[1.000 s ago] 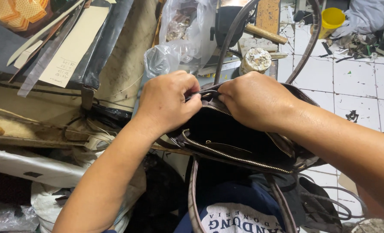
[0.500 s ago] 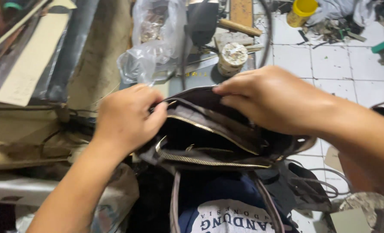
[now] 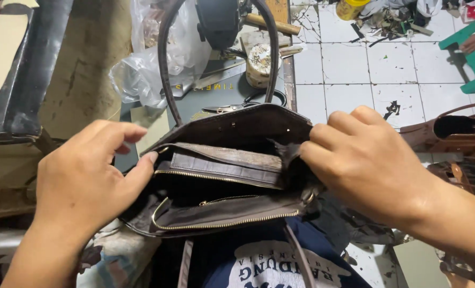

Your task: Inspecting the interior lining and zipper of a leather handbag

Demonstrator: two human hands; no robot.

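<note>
A dark brown leather handbag [image 3: 232, 133] with gold zippers lies open on my lap in the head view, its two long handles [image 3: 165, 58] arching up toward the bench. My left hand [image 3: 85, 181] rests against the bag's left end, thumb touching the rim by the zipper, fingers loosely curled. My right hand [image 3: 363, 162] pinches the right end of the bag's top edge and pulls it outward. Between the hands the mouth of the bag gapes, showing a dark inner lining and a zipped inner pocket [image 3: 232, 201].
Behind the bag lie scissors [image 3: 245, 104] on a dark board, a crumpled clear plastic bag [image 3: 147, 58], a round tin [image 3: 259, 56] and a wooden-handled tool [image 3: 272, 24]. Another brown bag [image 3: 456, 133] sits on the white tiled floor at right. A green stool [image 3: 474, 58] stands far right.
The camera has shifted left and down. The bag's handles have swung up into view, my hands have spread apart to its two ends, and the bag's mouth is wider.
</note>
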